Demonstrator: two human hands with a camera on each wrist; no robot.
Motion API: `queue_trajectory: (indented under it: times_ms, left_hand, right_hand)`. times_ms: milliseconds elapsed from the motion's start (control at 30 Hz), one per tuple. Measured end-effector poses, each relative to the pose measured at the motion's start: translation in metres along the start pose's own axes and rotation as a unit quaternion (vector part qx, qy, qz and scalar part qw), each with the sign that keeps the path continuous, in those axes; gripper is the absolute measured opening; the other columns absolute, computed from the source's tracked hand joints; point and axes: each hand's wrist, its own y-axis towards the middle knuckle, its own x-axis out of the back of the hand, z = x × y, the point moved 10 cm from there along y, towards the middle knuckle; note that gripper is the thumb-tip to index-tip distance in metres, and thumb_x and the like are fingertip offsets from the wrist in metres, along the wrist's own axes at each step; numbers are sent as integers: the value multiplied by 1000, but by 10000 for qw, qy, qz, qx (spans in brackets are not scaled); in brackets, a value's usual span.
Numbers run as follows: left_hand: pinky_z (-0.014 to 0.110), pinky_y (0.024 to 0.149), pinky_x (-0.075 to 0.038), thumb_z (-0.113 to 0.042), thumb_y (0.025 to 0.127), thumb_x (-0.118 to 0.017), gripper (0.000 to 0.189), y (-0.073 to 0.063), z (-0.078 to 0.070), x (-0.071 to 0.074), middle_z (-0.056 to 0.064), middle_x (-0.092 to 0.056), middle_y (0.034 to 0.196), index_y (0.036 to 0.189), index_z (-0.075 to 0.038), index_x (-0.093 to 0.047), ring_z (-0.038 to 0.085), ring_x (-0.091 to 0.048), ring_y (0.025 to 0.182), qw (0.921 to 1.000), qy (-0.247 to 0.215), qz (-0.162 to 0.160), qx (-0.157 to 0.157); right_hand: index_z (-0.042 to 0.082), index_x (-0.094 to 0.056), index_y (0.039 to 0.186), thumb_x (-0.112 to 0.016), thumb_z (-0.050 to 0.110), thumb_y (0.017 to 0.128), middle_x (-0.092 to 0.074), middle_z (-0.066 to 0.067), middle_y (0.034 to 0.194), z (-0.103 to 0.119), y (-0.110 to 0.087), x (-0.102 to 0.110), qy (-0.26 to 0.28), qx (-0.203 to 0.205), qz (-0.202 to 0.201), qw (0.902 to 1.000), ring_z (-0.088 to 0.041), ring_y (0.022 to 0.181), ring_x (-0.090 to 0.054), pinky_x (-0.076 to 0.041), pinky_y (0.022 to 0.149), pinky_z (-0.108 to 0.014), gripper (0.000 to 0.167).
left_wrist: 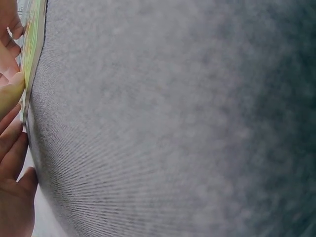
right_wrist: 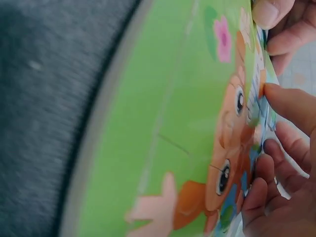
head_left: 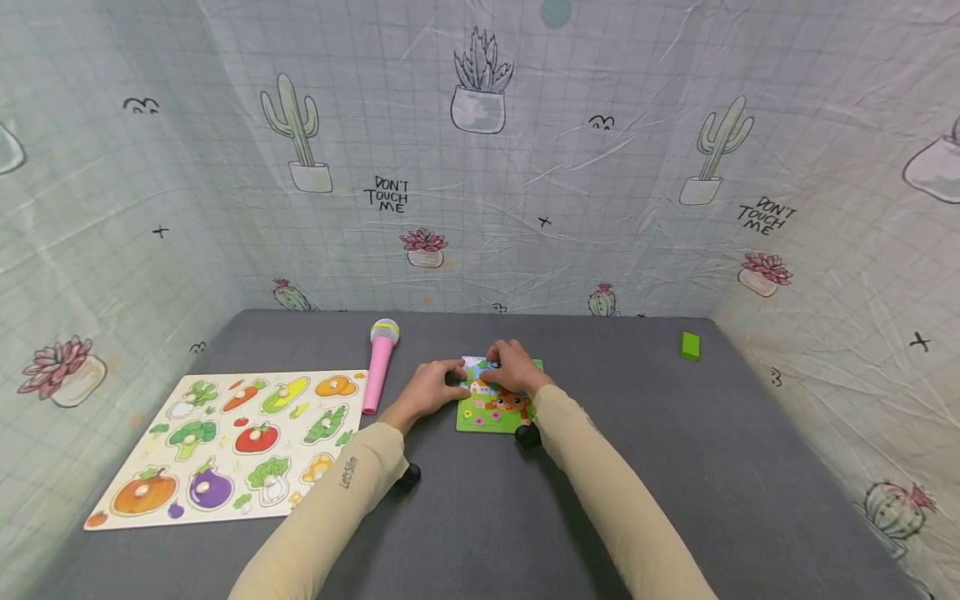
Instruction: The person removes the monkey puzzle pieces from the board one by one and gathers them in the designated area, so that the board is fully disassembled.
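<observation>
A square jigsaw puzzle (head_left: 491, 419) with a green border and a cartoon monkey lies flat on the dark table. My left hand (head_left: 431, 387) is at its left edge, thumb and bent fingers gripping the rim; in the left wrist view the thumb (left_wrist: 14, 91) touches the board. Over the puzzle's upper part, my right hand (head_left: 516, 367) reaches down with curled fingers. In the right wrist view its thumb (right_wrist: 291, 106) and fingertips pinch at a puzzle piece (right_wrist: 263, 104), mostly hidden by the hand. The monkey picture (right_wrist: 229, 123) shows below them.
On the left lies a vegetable peg board (head_left: 225, 454). Between it and the puzzle is a pink toy microphone (head_left: 380, 367). A small green block (head_left: 690, 346) sits at the far right of the table (head_left: 660, 467). Patterned cloth (head_left: 540, 167) encloses the back and sides.
</observation>
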Motion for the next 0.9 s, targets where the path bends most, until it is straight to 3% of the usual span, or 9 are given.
queue_trajectory:
  times_ms: [200,300,533,733,833,900]
  left_hand:
    - [44,103,-44,-19,84,-78,26,0,-1,-1,10,-62,131,106,-6,-72,29,-54,124,10000,21,40,-6]
    - [45,102,-45,-19,84,-79,25,0,-2,-1,11,-62,131,104,-6,-72,30,-55,124,10000,51,34,-53]
    - [43,103,-44,-18,82,-80,23,1,-3,-1,11,-62,130,100,-6,-73,30,-55,124,9999,114,-37,-109]
    - [44,105,-42,-17,82,-80,26,2,-6,-1,15,-62,130,103,-3,-72,31,-54,124,9993,232,-41,-304]
    - [45,108,-38,-18,83,-79,30,2,-9,-2,16,-58,134,107,-2,-72,33,-50,128,9978,372,38,-550]
    - [45,110,-36,-19,84,-78,33,1,-12,-4,16,-55,138,111,-2,-71,33,-47,132,9965,398,168,-722]
  right_hand:
    - [5,-59,118,-71,16,91,-54,-12,116,5,0,1,19,295,-169,9994,-25,105,-53,-46,94,-40,32]
    - [8,-63,116,-72,15,90,-53,-12,114,7,-2,2,32,428,-237,9988,-25,100,-51,-47,88,-41,29]
    - [5,-67,116,-69,3,89,-50,-16,120,12,-6,1,728,694,-325,9944,-26,100,-55,-52,81,-36,27]
    - [7,-62,129,-61,2,95,-59,-14,124,-12,-7,12,1893,213,-338,9811,-28,95,-62,-53,70,-36,34]
    - [9,-58,133,-58,5,97,-58,-15,129,-31,-10,25,2311,-78,-453,9718,-31,102,-61,-52,74,-40,37]
    - [8,-56,136,-56,4,98,-53,-17,135,-44,-12,35,2523,-208,-548,9659,-34,111,-58,-51,83,-44,38]
